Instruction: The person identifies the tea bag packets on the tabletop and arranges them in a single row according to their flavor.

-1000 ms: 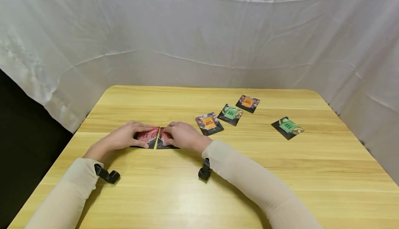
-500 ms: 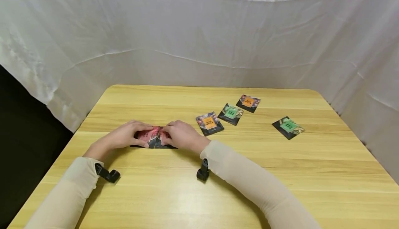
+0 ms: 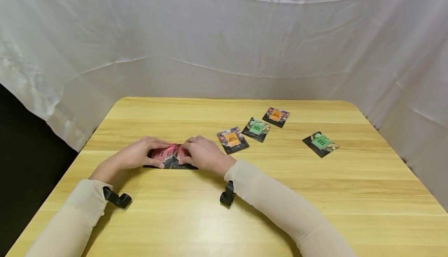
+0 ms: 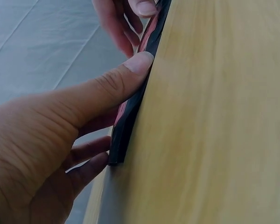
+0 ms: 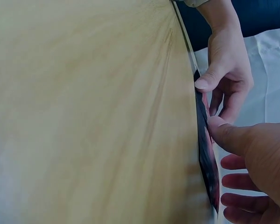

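Head view: the left hand (image 3: 137,154) grips the left red packet (image 3: 161,155) on the bench (image 3: 196,222), at nine o'clock of the right red packet (image 3: 179,154), which the right hand (image 3: 204,154) grips; the packets' edges meet.

Cream sleeves (image 3: 280,203) (softly creased) meet black wrist cameras (image 3: 227,198).

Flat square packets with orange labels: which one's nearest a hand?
The nearer orange-labelled packet, beside the right hand; the other orange-labelled packet lies farther back.
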`<act>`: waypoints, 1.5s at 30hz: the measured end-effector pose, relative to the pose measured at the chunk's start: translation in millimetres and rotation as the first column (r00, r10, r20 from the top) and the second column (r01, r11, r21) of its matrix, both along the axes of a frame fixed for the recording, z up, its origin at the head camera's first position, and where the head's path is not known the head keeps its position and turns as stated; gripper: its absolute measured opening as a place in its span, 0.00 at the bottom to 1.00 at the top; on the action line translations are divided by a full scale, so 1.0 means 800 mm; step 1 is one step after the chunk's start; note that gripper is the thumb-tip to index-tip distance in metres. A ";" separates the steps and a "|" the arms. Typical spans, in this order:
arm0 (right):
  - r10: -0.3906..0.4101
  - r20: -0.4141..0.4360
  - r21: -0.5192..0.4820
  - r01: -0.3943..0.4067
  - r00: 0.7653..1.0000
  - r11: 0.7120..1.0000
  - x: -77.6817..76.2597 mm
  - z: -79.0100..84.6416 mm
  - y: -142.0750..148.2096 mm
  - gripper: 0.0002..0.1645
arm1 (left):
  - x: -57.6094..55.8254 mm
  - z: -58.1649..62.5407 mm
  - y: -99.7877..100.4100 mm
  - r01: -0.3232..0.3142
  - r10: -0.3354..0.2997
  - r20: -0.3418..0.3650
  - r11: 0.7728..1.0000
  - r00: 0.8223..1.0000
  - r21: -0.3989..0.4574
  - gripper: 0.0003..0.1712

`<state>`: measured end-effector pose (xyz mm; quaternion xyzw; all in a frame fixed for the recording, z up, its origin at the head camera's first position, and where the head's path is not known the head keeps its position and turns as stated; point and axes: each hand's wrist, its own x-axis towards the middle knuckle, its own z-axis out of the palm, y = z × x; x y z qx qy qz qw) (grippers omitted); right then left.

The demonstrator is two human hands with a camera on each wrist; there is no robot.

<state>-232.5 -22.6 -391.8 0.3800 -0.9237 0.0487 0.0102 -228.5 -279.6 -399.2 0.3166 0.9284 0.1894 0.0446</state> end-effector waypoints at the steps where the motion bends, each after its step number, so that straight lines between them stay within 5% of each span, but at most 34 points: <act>1: 0.003 0.005 -0.010 -0.003 1.000 1.000 0.000 0.001 0.001 0.31 | 0.001 0.001 0.000 -0.002 0.002 0.003 1.000 1.000 -0.001 0.41; 16: 0.037 0.097 -0.165 -0.021 0.995 0.986 -0.012 0.029 0.063 0.32 | -0.002 0.011 0.002 -0.010 0.012 0.055 0.999 0.998 -0.038 0.42; 33: 0.011 0.225 -0.322 0.064 0.974 0.944 -0.037 0.029 0.150 0.29 | -0.002 0.013 0.002 -0.008 0.009 0.030 0.998 1.000 -0.056 0.37; 45: 0.023 0.418 -0.399 0.161 0.908 0.903 -0.062 0.011 0.178 0.32 | -0.002 0.009 0.002 -0.011 0.012 0.018 0.999 1.000 -0.045 0.38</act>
